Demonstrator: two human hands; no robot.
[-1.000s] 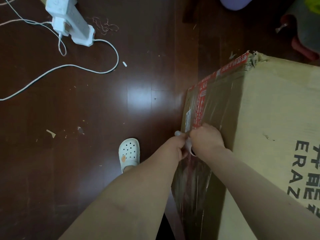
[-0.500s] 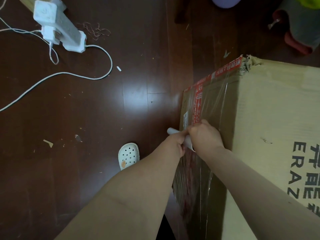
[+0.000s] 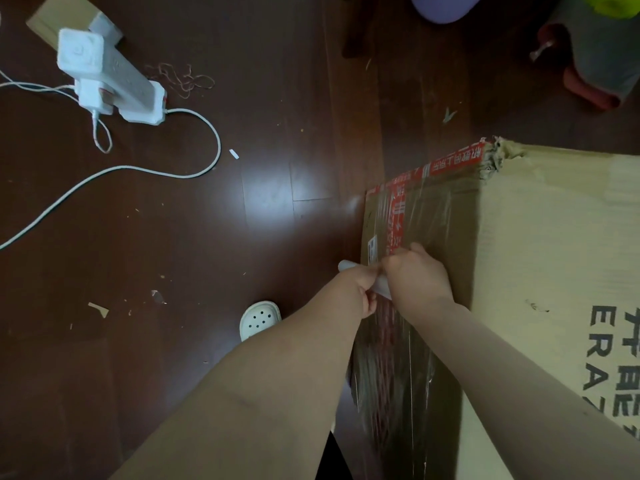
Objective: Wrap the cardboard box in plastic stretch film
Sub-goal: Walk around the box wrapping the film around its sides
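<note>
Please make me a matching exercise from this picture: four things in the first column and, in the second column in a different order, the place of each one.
1. power strip
2. shoe
3. roll of film
4. red tape

A. gripped by the left hand and right hand
B. along an edge of the box
C. on the floor, far left, with a cable attached
D. on the floor, close to the left hand

Pairs: 1-C, 2-D, 3-A, 4-B

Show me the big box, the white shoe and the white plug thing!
cardboard box (image 3: 547,244): head view, on its bare top face.
white shoe (image 3: 259,318): head view, on its holed toe.
power strip (image 3: 121,83): head view, on the middle of its white body.
</note>
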